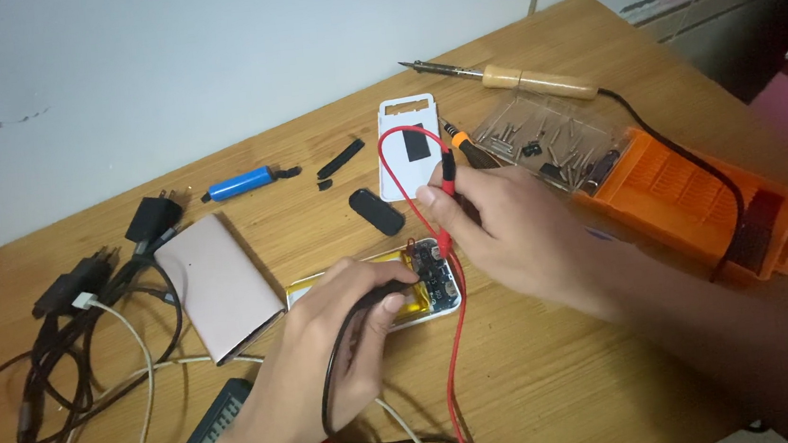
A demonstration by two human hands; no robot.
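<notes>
The left hand (342,335) comes in from six o'clock, its fingers curled and pinching a black probe (384,298) whose tip lies on the opened power bank (423,283) at the middle of the bench (559,369). The right hand (494,227) reaches in from four o'clock, fingers closed in a pinch on a red probe (443,189) that points down at the small circuit board (432,270) at the power bank's three o'clock end. A yellow-wrapped flat cell fills the rest of that white tray, partly hidden under the left hand. The red lead (451,359) loops over the right hand and runs down to six o'clock.

Just beside the left hand, at nine o'clock, lies a pink case (219,284). At seven o'clock sits a dark meter with a display (211,437). Further out at nine o'clock a tangle of black cables and plug adapters (70,316) lies on the bench.

At twelve o'clock from the hands rests a white back cover (407,149), with a black oval part (377,212) near it and a blue cylindrical cell (240,183) at eleven o'clock. At one o'clock lies a wooden-handled soldering iron (519,76), and at three o'clock an orange case of screwdriver bits (686,196) stands open.
</notes>
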